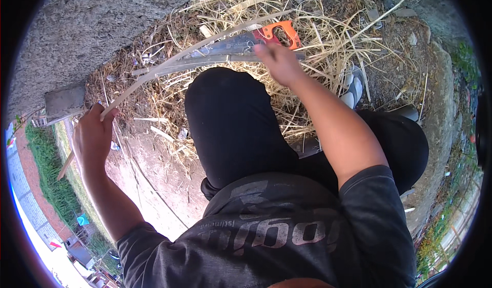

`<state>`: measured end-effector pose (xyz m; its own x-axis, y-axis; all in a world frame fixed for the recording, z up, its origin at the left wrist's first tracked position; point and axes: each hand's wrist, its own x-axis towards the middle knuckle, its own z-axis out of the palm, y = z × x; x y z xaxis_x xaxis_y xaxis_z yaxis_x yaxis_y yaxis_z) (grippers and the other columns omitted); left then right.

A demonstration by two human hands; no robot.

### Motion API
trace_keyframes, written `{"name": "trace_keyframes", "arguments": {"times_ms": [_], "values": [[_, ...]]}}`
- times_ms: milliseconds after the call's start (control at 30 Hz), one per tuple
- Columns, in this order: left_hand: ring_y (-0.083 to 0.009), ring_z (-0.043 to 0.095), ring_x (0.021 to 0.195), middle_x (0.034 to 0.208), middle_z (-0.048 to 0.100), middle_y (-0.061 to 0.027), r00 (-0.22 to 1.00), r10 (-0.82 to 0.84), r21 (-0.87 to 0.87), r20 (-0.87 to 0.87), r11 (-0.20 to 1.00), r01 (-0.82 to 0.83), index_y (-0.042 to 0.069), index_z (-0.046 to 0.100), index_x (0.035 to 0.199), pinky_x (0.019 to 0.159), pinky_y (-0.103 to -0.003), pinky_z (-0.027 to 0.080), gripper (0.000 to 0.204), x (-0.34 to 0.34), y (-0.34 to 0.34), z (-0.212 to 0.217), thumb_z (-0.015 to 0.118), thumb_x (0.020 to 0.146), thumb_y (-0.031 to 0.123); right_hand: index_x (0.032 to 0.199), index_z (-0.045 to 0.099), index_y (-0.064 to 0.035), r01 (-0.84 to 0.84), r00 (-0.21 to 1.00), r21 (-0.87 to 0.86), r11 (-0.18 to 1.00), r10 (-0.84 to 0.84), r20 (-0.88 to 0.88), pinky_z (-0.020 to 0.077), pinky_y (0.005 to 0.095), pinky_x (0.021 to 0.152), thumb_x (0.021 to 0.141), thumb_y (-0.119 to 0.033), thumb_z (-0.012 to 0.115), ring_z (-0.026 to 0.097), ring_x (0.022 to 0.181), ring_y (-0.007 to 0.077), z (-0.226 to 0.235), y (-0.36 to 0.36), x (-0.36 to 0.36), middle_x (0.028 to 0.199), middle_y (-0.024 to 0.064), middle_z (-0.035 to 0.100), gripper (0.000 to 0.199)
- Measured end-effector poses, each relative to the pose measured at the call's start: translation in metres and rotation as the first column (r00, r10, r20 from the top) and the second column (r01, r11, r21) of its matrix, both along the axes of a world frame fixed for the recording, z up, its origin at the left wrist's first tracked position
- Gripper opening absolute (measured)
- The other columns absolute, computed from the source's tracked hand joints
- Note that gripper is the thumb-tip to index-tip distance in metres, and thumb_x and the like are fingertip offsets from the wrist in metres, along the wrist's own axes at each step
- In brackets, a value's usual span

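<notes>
My left hand [94,136], at the left, is closed around a long pale bamboo strip [134,89]. This strip curves up and across to the right, and its tail sticks out below the hand. My right hand [279,63] has curled fingers and lies over a grey slat [205,61] beyond my knee. What those fingers hold, if anything, is hidden. Just beyond that hand lies a handsaw [284,33] with an orange and red handle, its grey blade pointing left between the strip and the slat.
Thin bamboo shavings [323,36] cover the ground ahead and to the right. A rough grey wall [113,26] rises at the upper left, with a grey block [64,102] at its foot. My black-clad knee [230,113] is in the middle, and a shoe [353,87] shows right of it.
</notes>
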<state>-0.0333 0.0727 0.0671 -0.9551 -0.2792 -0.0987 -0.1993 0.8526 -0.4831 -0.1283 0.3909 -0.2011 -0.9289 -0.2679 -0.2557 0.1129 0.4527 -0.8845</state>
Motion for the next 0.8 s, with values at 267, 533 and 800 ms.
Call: {"name": "trace_keyframes", "arguments": {"times_ms": [267, 533, 800], "values": [[-0.0364, 0.066, 0.069, 0.076, 0.066, -0.0144, 0.994, -0.094, -0.043, -0.046, 0.995, 0.092, 0.008, 0.060, 0.085, 0.059, -0.049, 0.046, 0.038, -0.003, 0.004, 0.009, 0.060, 0.095, 0.045, 0.119, 0.067, -0.0067, 0.153, 0.988, 0.084, 0.985, -0.151, -0.027, 0.0485, 0.0520, 0.092, 0.101, -0.060, 0.028, 0.065, 0.104, 0.0413, -0.067, 0.017, 0.004, 0.104, 0.0251, 0.069, 0.068], [-0.0371, 0.065, 0.066, 0.070, 0.065, -0.0152, 0.999, -0.042, -0.028, -0.018, 0.999, 0.042, 0.006, 0.061, 0.084, 0.058, -0.048, 0.046, 0.039, -0.005, 0.016, 0.017, 0.062, 0.094, 0.044, 0.107, 0.068, -0.0035, 0.201, 0.968, -0.089, 0.976, -0.211, -0.132, 0.0515, 0.0467, 0.085, 0.098, -0.061, 0.042, 0.069, 0.097, 0.0347, -0.035, 0.013, -0.006, 0.097, 0.0218, 0.071, 0.064], [-0.0387, 0.060, 0.063, 0.066, 0.060, -0.0183, 0.999, -0.035, 0.064, 0.031, 0.997, 0.033, 0.004, 0.065, 0.088, 0.060, -0.047, 0.044, 0.040, -0.018, 0.015, 0.023, 0.062, 0.094, 0.043, 0.102, 0.065, 0.0003, -0.088, 0.992, -0.079, 0.993, 0.080, -0.103, 0.0484, 0.0452, 0.080, 0.098, -0.063, 0.041, 0.065, 0.087, 0.0380, -0.040, -0.005, 0.001, 0.090, 0.0213, 0.067, 0.068]]}}
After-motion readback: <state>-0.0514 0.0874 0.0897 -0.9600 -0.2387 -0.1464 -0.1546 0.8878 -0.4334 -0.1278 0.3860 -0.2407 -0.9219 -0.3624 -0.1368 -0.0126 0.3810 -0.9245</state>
